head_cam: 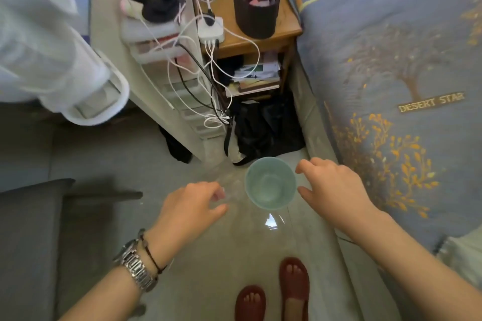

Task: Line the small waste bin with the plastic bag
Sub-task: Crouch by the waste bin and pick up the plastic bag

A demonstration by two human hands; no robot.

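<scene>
A small pale-green waste bin [271, 184] stands upright on the floor, its inside bare. A thin, clear plastic bag [230, 182], hard to make out, hangs just left of the bin's rim. My left hand [193, 203] has its fingertips pinched on the bag's edge, a short way left of the bin. Fingers spread and holding nothing, my right hand [331, 185] hovers close to the bin's right side, apparently without touching it.
Behind the bin lies a black bag [266, 130] under a wooden nightstand [260, 39] with hanging cables [216, 81]. A white drawer tower [182, 91] stands to the left, a bed with a blue cover [391, 73] to the right, a grey box [28, 242] at left. My sandalled feet [273, 292] are near.
</scene>
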